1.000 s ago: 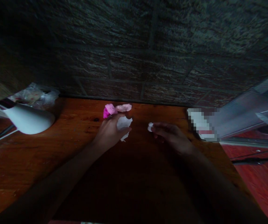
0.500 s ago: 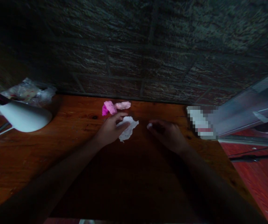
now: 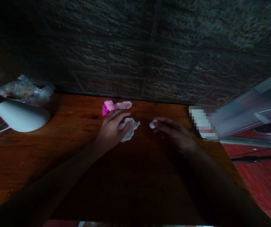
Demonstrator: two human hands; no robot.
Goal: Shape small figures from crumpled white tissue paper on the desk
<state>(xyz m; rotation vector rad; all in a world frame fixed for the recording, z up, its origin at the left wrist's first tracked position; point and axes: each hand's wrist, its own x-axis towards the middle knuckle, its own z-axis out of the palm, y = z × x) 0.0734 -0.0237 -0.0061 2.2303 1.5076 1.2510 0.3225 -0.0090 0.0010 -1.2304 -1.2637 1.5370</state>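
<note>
On brown wooden worktop (image 3: 66,108), our splayed left grip (image 3: 110,127) could thumb-drag the thin ragged white sheet (image 3: 133,127); our right grip (image 3: 174,130), only tip-pinching a rounded white lump (image 3: 152,125), could drop it.

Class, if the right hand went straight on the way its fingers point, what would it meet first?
The right hand would probably meet the crumpled white sheet first, though the left hand's fingertips lie close to that line and depth is unclear.
</note>
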